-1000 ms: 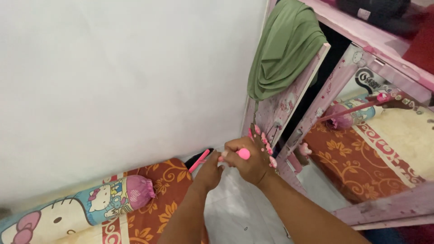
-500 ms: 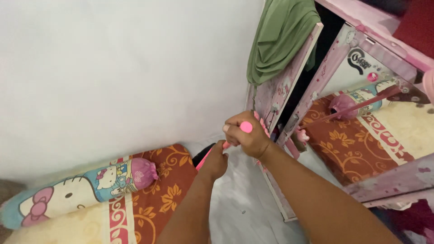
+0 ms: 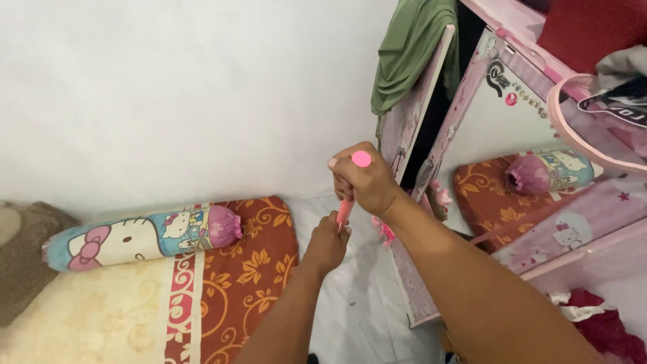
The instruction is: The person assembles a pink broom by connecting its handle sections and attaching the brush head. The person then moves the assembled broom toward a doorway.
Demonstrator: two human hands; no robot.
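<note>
arms: bare, no sleeves | wrists: bare, no jewellery | grips: two

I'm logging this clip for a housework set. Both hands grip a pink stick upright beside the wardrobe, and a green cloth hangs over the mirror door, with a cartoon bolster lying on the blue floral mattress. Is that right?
Not quite: the head view shows the mattress is orange-brown floral, not blue. The rest holds: the right hand and left hand grip the pink stick beside the wardrobe, the green cloth hangs over the mirror door, and the cartoon bolster lies on the mattress.
</note>
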